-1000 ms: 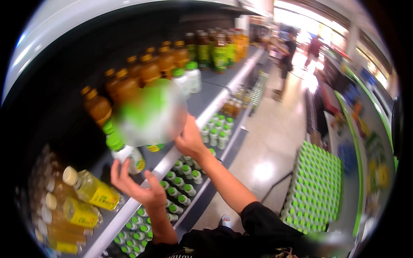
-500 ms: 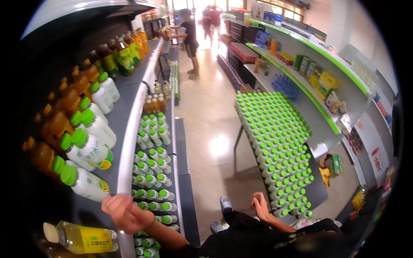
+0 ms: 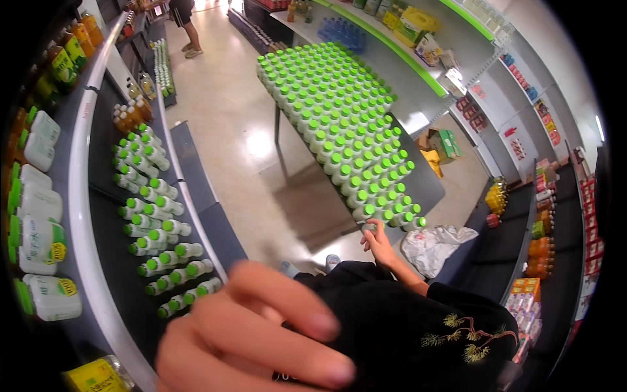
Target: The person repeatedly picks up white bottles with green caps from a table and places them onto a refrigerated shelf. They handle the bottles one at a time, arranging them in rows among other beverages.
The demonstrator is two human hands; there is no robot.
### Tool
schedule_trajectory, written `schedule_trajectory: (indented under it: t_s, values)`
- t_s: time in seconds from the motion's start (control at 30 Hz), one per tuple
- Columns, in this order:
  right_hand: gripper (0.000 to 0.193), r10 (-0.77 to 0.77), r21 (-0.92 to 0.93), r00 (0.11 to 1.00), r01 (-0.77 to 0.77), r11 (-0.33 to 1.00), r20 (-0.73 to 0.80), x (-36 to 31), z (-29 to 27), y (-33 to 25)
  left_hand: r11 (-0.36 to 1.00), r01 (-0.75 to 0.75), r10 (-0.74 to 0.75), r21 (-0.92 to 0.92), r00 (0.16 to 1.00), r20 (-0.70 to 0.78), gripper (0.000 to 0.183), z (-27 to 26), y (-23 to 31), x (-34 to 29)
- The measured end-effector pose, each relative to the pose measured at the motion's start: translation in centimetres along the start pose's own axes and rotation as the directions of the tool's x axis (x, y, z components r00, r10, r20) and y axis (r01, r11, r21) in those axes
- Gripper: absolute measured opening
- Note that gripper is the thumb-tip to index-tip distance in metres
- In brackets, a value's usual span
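Note:
My left hand [image 3: 251, 330] is large and close in the lower middle, slightly blurred. Its fingers are bent but apart, with nothing seen in them. At the near end of the dark table [image 3: 423, 171], my right hand [image 3: 377, 240] has its fingers partly spread. Its fingertips are right beside a white bottle with a green cap [image 3: 364, 212]; whether they touch it I cannot tell. Many such bottles [image 3: 333, 127] stand upright in close rows on that table. On the left, white square-bodied bottles with green caps [image 3: 40, 245] stand on the upper shelf.
Smaller green-capped bottles [image 3: 160, 209] fill the lower left shelf. A white plastic bag [image 3: 434, 248] lies beyond my right forearm. An open carton [image 3: 447, 144] sits past the table. Stocked shelves [image 3: 418, 62] line the right. A person [image 3: 185, 26] stands far down the aisle.
The view has swung right and down toward the table. My left hand has left the shelf edge and come up close. My right hand has moved to the bottles at the table's near end.

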State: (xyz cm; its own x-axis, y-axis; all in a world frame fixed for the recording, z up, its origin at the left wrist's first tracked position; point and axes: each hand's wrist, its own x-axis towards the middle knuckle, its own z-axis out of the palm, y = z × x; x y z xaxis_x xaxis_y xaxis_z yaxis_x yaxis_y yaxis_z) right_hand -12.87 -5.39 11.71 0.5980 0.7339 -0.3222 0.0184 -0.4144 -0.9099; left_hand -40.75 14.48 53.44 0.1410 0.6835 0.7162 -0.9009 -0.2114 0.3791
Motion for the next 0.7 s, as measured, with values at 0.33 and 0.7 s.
schedule_trajectory:
  t_s: [0.33, 0.7]
  values:
    - [0.054, 0.151, 0.03, 0.987, -0.153, 0.988, 0.06, -5.3, -5.9, 6.8, 0.914, 0.257, -0.156, -0.314, 0.937, 0.312, 0.017, 11.2, -8.4, -4.5]
    - [0.053, 0.254, 0.39, 0.938, -0.148, 0.909, -0.236, -9.6, -16.4, 20.9, 0.843, 0.434, -0.192, -0.318, 0.795, 0.575, 0.017, 29.1, -17.2, -14.2]
